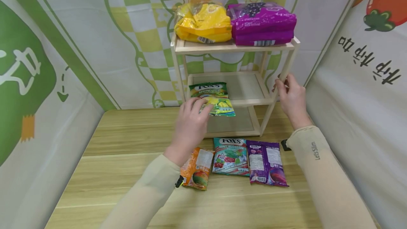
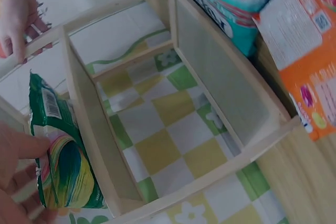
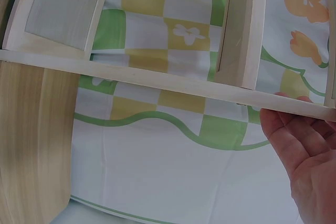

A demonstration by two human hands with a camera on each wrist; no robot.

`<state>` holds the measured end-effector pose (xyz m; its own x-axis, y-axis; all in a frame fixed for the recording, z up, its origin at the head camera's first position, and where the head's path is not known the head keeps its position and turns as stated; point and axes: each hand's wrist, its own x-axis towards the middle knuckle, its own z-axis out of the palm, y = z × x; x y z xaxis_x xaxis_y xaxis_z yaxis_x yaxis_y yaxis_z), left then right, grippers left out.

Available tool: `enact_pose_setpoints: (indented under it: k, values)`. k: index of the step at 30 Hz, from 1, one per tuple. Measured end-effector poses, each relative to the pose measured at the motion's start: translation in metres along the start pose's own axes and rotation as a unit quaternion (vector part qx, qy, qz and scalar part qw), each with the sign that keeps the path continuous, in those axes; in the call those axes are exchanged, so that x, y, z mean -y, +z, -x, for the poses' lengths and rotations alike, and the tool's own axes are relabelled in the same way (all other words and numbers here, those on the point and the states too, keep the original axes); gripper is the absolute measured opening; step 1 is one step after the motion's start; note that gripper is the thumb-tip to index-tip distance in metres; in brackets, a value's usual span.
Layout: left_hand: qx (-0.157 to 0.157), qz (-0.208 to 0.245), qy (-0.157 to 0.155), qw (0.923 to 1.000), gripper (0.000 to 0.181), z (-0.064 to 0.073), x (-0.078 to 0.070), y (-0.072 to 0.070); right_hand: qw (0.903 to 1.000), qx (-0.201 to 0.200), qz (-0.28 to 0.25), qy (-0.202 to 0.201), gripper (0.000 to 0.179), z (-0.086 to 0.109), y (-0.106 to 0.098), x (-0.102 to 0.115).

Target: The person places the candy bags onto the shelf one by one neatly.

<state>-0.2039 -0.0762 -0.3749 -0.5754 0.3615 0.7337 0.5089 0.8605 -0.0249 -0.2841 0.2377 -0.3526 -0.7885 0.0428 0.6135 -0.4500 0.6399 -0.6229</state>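
My left hand (image 1: 192, 123) pinches a green Fox's candy bag (image 1: 219, 96) by its near left side. In the left wrist view the bag's underside (image 2: 71, 166) shows, a digit laid against it. The bag lies at the middle tier of a small wooden shelf rack (image 1: 251, 100), its near end sticking out past the front bar. My right hand (image 1: 292, 96) grips the rack's right front post at middle-tier height. In the right wrist view, fingertips (image 3: 273, 121) reach behind that post (image 3: 173, 85).
On the top tier sit a yellow bag (image 1: 203, 24) and a purple bag (image 1: 264, 25). An orange bag (image 1: 200, 172), a teal mint candy bag (image 1: 230, 156) and a dark purple bag (image 1: 267, 163) lie on the wooden table (image 1: 127, 172) before the rack. Printed cloth walls (image 1: 86, 45) enclose it.
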Motion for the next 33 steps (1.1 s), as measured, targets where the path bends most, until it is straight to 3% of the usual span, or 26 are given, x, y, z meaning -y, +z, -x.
enact_pose_setpoints:
  k: [5, 9, 15, 26, 33]
  values:
    - [0.006, -0.030, 0.070, 0.9971, 0.036, -0.002, -0.004, 0.006, 1.0000, -0.002, 0.003, 0.000, 0.028, 0.001, 0.000, 0.000]
    - [0.014, -0.048, 0.090, 0.9947, 0.033, -0.002, -0.004, 0.011, 1.0000, -0.002, 0.000, 0.001, 0.029, 0.001, 0.000, 0.001]
    - [0.027, -0.060, 0.085, 0.9942, 0.031, -0.003, -0.003, 0.015, 1.0000, -0.001, 0.003, 0.000, 0.029, 0.001, -0.001, 0.002]
    - [0.007, -0.074, 0.086, 0.9935, 0.028, -0.006, 0.003, 0.021, 1.0000, 0.001, -0.003, 0.003, 0.030, 0.000, 0.000, 0.001]
    - [0.022, -0.077, 0.079, 0.9936, 0.027, -0.008, 0.006, 0.024, 1.0000, -0.002, 0.000, -0.002, 0.029, 0.000, -0.001, 0.000]
